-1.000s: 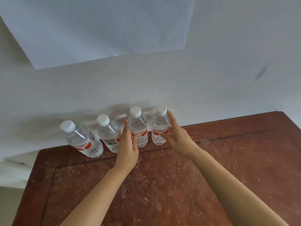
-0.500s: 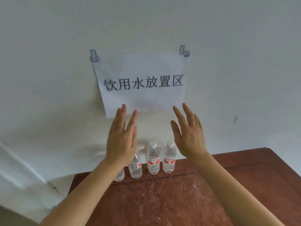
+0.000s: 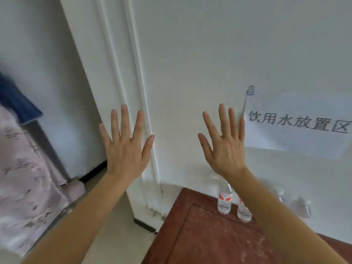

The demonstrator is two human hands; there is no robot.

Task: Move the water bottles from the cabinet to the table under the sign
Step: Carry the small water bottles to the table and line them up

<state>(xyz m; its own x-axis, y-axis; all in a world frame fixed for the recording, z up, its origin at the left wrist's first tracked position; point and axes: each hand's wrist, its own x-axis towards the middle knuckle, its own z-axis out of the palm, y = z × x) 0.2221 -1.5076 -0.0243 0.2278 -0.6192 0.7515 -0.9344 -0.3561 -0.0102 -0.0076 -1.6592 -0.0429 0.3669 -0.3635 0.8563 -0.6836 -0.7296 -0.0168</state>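
The left hand (image 3: 125,149) and right hand (image 3: 224,147) are up, fingers spread wide, holding nothing. The water bottles (image 3: 224,201) stand upright at the back edge of the bench (image 3: 200,235), under the sign (image 3: 297,126), low and nearer the right hand.

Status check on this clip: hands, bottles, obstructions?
Left hand open, empty. Right hand open, empty. Bottles upright on table below sign. Forearm hides some.
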